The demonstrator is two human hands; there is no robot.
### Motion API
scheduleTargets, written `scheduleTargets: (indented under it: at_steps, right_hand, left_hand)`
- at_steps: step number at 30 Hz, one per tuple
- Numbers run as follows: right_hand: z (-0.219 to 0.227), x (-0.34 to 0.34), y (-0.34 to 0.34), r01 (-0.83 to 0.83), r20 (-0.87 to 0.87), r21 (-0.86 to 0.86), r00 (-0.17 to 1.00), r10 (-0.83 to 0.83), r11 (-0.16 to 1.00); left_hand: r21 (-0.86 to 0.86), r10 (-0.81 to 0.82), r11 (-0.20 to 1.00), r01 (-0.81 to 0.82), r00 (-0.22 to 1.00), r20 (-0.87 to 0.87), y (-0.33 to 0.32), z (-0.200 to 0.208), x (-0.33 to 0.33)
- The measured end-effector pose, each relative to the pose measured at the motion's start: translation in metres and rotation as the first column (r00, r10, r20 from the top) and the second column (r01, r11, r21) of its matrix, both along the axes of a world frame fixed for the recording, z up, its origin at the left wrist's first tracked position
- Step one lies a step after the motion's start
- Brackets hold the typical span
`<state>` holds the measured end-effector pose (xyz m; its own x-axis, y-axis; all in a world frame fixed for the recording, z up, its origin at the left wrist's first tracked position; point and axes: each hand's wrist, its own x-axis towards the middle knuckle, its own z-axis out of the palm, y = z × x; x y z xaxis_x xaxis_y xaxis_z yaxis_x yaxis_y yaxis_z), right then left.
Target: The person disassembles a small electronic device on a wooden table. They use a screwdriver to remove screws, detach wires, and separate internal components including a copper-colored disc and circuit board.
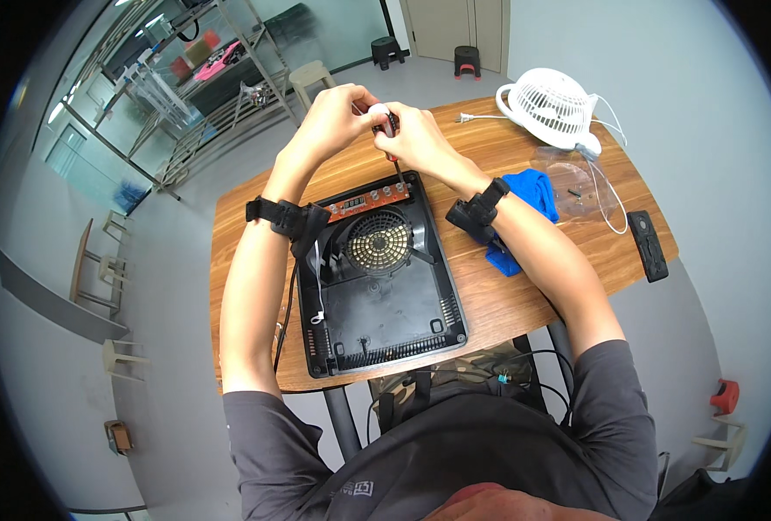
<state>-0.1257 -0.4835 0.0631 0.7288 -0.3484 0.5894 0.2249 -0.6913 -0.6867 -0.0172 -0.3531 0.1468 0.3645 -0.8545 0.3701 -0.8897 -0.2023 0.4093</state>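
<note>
An opened black appliance base (385, 304) lies on the wooden table (524, 304), with a round fan grille (378, 241) and a brown circuit board (370, 201) along its far edge. A screwdriver (390, 130) with a red and black handle stands upright, its tip down at the circuit board. My left hand (338, 117) and my right hand (413, 135) are both closed around the handle. Each wrist carries a black strap with a small device.
A white fan (552, 106) with its cord lies at the table's far right corner. A blue cloth (529, 195), a clear plastic bag (576, 182) with small parts and a black remote-like bar (647, 245) sit on the right. Stools and metal racks stand beyond the table.
</note>
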Motion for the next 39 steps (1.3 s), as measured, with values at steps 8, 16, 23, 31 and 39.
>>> scheduleTargets:
  at_steps: [8,16,23,31,39]
  right_hand:
    - [-0.001,0.004,-0.003,0.081,0.092,-0.001,0.992,-0.081,0.997]
    - [-0.001,-0.001,0.003,-0.011,0.022,0.164,1.000,0.008,0.986]
    - [-0.008,0.009,0.004,0.038,-0.009,0.033,0.999,-0.037,0.999]
    - [-0.003,0.007,0.002,0.014,0.003,0.178,1.000,-0.015,0.984]
    - [-0.005,-0.001,-0.003,-0.054,0.036,0.227,0.998,0.047,0.972]
  left_hand:
    - [0.008,0.169,0.985,-0.171,0.979,0.111,-0.014,-0.004,-0.012]
    - [-0.051,-0.029,0.998,0.034,0.995,0.097,-0.007,-0.009,-0.004]
    - [0.001,0.079,0.997,-0.079,0.994,0.074,-0.003,-0.006,-0.003]
    - [0.061,0.216,0.971,-0.233,0.955,0.202,-0.014,0.000,-0.020]
    - [-0.082,-0.042,0.996,0.043,0.999,0.011,-0.003,-0.004,-0.010]
